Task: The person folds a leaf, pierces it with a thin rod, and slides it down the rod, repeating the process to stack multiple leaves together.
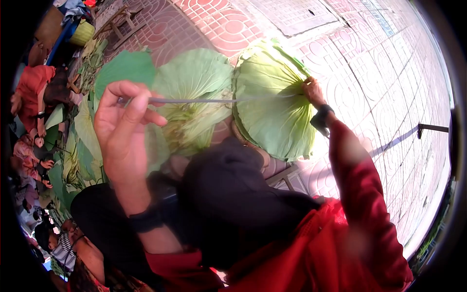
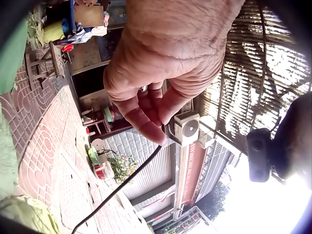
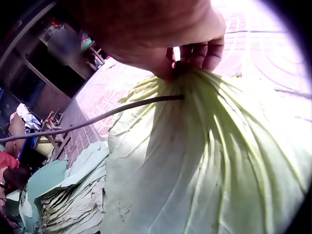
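A thick stack of large round lotus leaves (image 1: 272, 102) stands in front of me, its edges gathered into folds at the right. My right hand (image 1: 314, 92) grips that bunched edge, fingers curled round the folds in the right wrist view. From the top leaf, just below those fingers, a thin dark cord (image 3: 117, 111) comes out. The cord stretches leftward across the leaves to my raised left hand (image 1: 127, 124). Between thumb and forefinger the left hand pinches its end, as the left wrist view shows.
More leaves (image 1: 192, 73) lie in a flattened bundle left of the stack. Further left, people in red (image 1: 36, 90) and patterned clothes sit among loose leaves. A low wooden stool (image 1: 119, 24) stands at the upper left. Patterned paving tiles (image 1: 379, 78) extend to the right.
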The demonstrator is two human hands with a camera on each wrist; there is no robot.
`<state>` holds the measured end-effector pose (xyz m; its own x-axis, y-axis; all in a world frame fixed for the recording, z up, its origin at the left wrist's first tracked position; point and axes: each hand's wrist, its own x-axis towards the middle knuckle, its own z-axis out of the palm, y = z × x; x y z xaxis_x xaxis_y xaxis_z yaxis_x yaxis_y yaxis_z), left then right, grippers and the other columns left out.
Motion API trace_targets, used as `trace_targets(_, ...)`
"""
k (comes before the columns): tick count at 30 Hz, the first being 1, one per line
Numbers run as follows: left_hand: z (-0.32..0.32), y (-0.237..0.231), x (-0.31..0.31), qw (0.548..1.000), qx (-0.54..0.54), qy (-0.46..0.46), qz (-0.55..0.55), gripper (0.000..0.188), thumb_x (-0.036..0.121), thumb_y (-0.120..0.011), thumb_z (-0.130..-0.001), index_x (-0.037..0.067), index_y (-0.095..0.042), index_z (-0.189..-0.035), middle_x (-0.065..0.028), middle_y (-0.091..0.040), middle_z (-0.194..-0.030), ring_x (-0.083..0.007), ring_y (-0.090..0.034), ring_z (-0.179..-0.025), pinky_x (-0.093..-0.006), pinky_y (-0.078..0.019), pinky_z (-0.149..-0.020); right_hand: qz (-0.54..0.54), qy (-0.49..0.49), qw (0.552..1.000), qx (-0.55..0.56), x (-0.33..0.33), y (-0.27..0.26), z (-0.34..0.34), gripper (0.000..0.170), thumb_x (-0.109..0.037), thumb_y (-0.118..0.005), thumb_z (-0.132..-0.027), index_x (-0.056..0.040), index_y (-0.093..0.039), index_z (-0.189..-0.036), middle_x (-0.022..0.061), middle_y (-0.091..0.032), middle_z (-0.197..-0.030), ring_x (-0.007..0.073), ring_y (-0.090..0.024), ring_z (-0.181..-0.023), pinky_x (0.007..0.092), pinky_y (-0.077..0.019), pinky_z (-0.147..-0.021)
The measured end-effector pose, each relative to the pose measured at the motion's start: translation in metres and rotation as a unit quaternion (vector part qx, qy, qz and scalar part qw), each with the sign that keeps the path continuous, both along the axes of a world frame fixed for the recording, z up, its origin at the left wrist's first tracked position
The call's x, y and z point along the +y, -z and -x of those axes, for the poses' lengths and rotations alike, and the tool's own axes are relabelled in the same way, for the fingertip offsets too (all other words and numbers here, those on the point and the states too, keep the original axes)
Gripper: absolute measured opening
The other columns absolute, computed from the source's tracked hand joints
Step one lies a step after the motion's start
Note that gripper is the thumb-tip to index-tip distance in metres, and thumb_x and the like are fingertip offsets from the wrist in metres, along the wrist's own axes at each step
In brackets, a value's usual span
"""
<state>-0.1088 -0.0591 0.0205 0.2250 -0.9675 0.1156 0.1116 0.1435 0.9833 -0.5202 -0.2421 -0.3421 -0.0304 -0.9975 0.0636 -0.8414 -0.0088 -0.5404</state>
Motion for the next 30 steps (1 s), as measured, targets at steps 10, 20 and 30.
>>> trace_targets(10,-0.001,0.000,0.002,1.000,0.001,0.004,0.009,0.013,0.002,-0.057,-0.087,0.000,-0.052,-0.098,-0.0094,-0.056,-0.093,-0.0189,-0.062,-0.082,-0.0243,-0.0513,-0.060,-0.108,-0.047,0.986,-0.116,0.031,-0.033,0.008,0.037,-0.028,-0.060,-0.081,0.0033,-0.058,-0.101,0.0178,-0.065,-0.085,0.0247,-0.064,-0.077,0.0358,-0.0495,-0.067)
trace_targets(20,-0.002,0.001,0.003,1.000,0.001,-0.004,0.005,0.013,0.001,-0.056,-0.087,0.000,-0.052,-0.099,-0.0087,-0.056,-0.093,-0.0171,-0.061,-0.080,-0.0246,-0.0505,-0.060,-0.190,0.002,0.976,-0.102,0.093,-0.043,0.007,0.029,-0.024,-0.060,-0.080,0.0029,-0.061,-0.090,0.0133,-0.064,-0.078,0.0211,-0.060,-0.071,0.0338,-0.0473,-0.065)
trace_targets(30,-0.001,0.000,0.001,1.000,-0.004,-0.001,-0.001,0.014,0.002,-0.058,-0.087,0.001,-0.052,-0.099,-0.0089,-0.056,-0.093,-0.0165,-0.061,-0.080,-0.0239,-0.0504,-0.061,-0.188,0.063,0.975,-0.103,0.089,-0.011,0.025,0.027,-0.020,-0.058,-0.080,0.0026,-0.061,-0.095,0.0158,-0.064,-0.083,0.0241,-0.062,-0.077,0.0356,-0.0474,-0.069)
